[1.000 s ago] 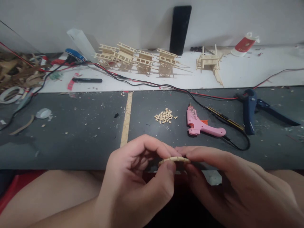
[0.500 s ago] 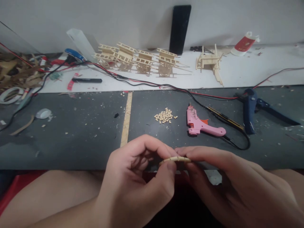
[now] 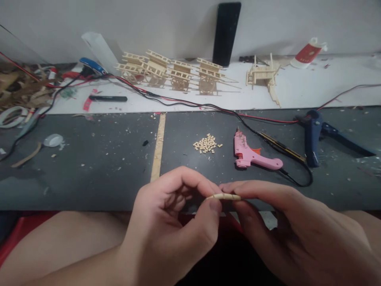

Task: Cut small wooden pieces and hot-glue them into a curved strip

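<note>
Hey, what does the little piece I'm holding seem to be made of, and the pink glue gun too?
The small curved piece looks like unpainted pale wood or bamboo: matte, tan, with no coating visible. The pink glue gun looks like molded plastic, with a smooth, rounded, faintly glossy body.

Flat, slightly dim indoor light, no obvious source. Soft shadow on the wall left of the black slab. Pale sheen on the dark bench top, lower left. Picture soft overall, fine detail smeared; the left hand and right hand show little motion blur. Slight wide-angle bowing toward the edges.
</note>
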`<action>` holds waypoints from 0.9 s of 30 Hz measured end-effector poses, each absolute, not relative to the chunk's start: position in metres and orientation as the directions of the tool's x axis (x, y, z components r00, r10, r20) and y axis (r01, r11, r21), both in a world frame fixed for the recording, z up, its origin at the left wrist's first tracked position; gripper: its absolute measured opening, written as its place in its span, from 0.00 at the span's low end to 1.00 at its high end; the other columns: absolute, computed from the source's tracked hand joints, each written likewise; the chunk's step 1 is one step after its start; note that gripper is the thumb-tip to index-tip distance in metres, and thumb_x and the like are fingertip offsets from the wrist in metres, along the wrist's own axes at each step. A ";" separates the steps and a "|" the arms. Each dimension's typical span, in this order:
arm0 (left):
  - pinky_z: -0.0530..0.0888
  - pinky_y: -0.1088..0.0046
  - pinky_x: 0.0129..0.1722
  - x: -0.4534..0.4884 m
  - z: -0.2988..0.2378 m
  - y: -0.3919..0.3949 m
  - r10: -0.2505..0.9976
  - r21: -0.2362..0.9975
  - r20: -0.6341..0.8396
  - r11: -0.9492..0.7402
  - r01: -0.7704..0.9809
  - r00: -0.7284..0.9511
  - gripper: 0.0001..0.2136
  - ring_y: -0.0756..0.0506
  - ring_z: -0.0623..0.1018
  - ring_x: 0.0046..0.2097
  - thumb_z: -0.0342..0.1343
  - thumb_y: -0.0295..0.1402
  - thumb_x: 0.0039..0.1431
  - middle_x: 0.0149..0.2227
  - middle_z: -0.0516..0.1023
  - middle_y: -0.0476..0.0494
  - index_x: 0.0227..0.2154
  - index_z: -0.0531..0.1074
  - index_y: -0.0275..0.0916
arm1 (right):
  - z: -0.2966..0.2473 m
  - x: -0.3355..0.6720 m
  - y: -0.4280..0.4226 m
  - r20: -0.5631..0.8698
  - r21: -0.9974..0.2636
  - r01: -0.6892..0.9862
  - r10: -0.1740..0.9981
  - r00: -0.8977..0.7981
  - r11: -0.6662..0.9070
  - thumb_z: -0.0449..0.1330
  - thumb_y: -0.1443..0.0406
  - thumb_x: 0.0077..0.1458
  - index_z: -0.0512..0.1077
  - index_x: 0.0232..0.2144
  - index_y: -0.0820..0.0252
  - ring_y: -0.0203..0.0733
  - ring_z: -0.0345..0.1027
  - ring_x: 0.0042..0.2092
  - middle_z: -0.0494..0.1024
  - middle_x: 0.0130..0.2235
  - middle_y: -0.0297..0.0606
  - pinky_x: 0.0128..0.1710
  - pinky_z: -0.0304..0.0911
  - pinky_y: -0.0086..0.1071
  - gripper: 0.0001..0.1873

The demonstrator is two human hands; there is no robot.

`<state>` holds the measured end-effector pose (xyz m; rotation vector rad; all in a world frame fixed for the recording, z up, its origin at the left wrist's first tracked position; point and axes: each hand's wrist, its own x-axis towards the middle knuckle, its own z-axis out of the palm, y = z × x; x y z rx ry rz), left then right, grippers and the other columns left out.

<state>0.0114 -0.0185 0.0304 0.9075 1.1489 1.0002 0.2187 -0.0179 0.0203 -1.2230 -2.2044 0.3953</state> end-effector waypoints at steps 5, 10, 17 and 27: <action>0.77 0.87 0.30 0.009 0.026 -0.015 0.892 0.844 -0.424 0.452 -0.288 0.158 0.07 0.54 0.81 0.30 0.74 0.25 0.61 0.31 0.85 0.49 0.31 0.80 0.38 | 0.019 0.217 -0.016 0.360 -0.516 0.678 0.850 -0.384 0.524 0.62 0.65 0.70 0.75 0.50 0.52 0.34 0.86 0.29 0.92 0.39 0.31 0.35 0.79 0.18 0.08; 0.74 0.89 0.27 0.007 0.020 -0.014 0.865 0.779 -0.458 0.502 -0.376 0.206 0.08 0.55 0.79 0.29 0.73 0.29 0.66 0.31 0.84 0.48 0.32 0.82 0.38 | 0.021 0.213 -0.013 0.411 -0.450 0.724 0.841 -0.353 0.523 0.59 0.65 0.72 0.77 0.45 0.53 0.32 0.85 0.27 0.91 0.34 0.29 0.32 0.76 0.14 0.06; 0.74 0.88 0.28 0.006 0.021 -0.018 0.861 0.769 -0.462 0.509 -0.388 0.214 0.09 0.55 0.77 0.28 0.76 0.29 0.63 0.30 0.83 0.48 0.31 0.81 0.36 | 0.020 0.214 -0.012 0.389 -0.464 0.722 0.851 -0.354 0.513 0.60 0.66 0.71 0.76 0.45 0.51 0.29 0.84 0.27 0.91 0.34 0.27 0.31 0.73 0.13 0.05; 0.76 0.87 0.29 0.009 0.028 -0.016 0.880 0.819 -0.435 0.475 -0.322 0.192 0.09 0.55 0.78 0.28 0.75 0.27 0.61 0.29 0.83 0.48 0.30 0.80 0.36 | 0.019 0.223 -0.017 0.354 -0.506 0.657 0.829 -0.432 0.559 0.60 0.68 0.72 0.74 0.48 0.49 0.31 0.86 0.32 0.91 0.40 0.28 0.40 0.78 0.17 0.08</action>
